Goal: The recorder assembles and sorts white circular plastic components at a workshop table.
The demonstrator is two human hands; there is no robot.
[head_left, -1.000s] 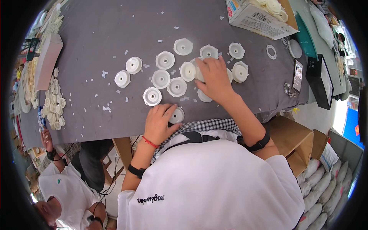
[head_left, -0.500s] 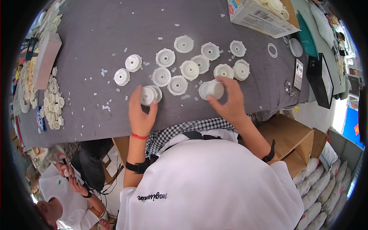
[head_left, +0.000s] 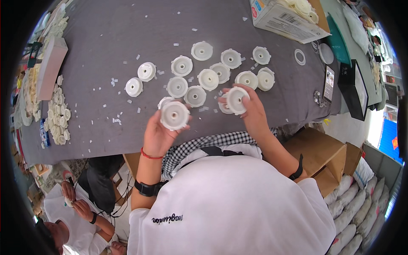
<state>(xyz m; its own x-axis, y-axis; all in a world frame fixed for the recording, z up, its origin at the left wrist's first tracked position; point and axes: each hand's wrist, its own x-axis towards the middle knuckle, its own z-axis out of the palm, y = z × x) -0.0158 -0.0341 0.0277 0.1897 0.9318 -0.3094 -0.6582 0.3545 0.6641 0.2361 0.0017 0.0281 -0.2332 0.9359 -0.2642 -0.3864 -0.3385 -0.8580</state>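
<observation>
Place looked like small workshop for handling plastic parts. Grey cloth-covered worktop spread across upper half of frame; near its centre lay many matching white round parts, tiny pale scraps strewn around. Heap of cream parts sat at left of frame. Carton at upper right brimmed with similar pieces. Stuffed sacks were stacked at lower right, near brown cardboard box. Second person, lower left, held small pale piece.

Smooth white plastic discs are gleaming faintly at centre frame, matt grey cloth is covering the tabletop
</observation>
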